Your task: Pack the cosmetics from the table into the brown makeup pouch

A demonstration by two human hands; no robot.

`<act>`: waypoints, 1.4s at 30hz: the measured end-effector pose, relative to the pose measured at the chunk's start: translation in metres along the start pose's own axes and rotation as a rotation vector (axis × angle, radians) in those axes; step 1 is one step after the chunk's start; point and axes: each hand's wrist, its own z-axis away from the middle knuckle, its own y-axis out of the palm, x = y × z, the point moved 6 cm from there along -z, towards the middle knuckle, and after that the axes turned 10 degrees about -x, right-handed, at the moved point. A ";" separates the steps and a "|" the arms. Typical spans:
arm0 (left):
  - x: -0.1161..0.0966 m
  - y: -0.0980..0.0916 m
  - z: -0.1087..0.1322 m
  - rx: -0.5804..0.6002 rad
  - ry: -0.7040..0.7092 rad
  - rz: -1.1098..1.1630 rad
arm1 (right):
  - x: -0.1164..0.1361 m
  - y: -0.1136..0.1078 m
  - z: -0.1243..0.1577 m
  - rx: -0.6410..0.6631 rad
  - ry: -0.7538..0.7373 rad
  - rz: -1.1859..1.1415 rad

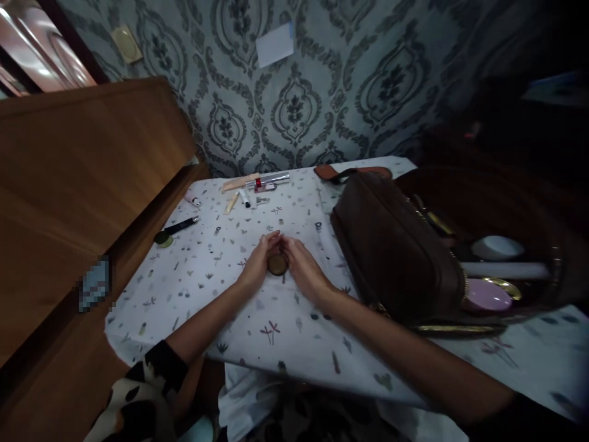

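A small round brownish jar (277, 265) sits at the middle of the cloth-covered table, its flat round face towards me. My left hand (256, 265) curves round its left side and my right hand (304, 265) round its right side. The fingertips of both hands come together just beyond the jar, and partly hide it. Whether the jar rests on the cloth or is slightly raised, I cannot tell.
On the right lies an unzipped brown bag (391, 245) with a pink oval item (488, 294) inside. Slim cosmetic-like tubes, among them a silver one (278, 177), lie at the back. A black pen-like stick (183, 224) and a green-lidded pot (163, 239) sit left, beside a wooden panel (92, 141).
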 end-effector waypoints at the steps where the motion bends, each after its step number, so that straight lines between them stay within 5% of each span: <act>1: 0.002 0.005 0.001 -0.019 -0.005 0.022 | -0.002 -0.002 0.000 -0.014 -0.008 -0.012; 10: -0.009 0.011 -0.030 -0.234 -0.002 0.114 | -0.002 -0.025 -0.001 -0.124 0.021 -0.108; 17: -0.011 0.016 -0.003 -0.242 0.014 0.095 | 0.002 -0.014 -0.001 -0.106 -0.001 -0.134; 24: -0.008 0.020 -0.025 -0.285 -0.005 0.150 | 0.010 -0.028 -0.007 -0.089 -0.058 -0.026; 32: -0.002 0.028 -0.011 -0.276 -0.020 0.133 | 0.011 -0.011 0.000 0.051 -0.187 0.087; 42: -0.006 0.017 -0.027 -0.290 -0.055 0.195 | 0.021 -0.008 0.021 0.215 -0.409 0.571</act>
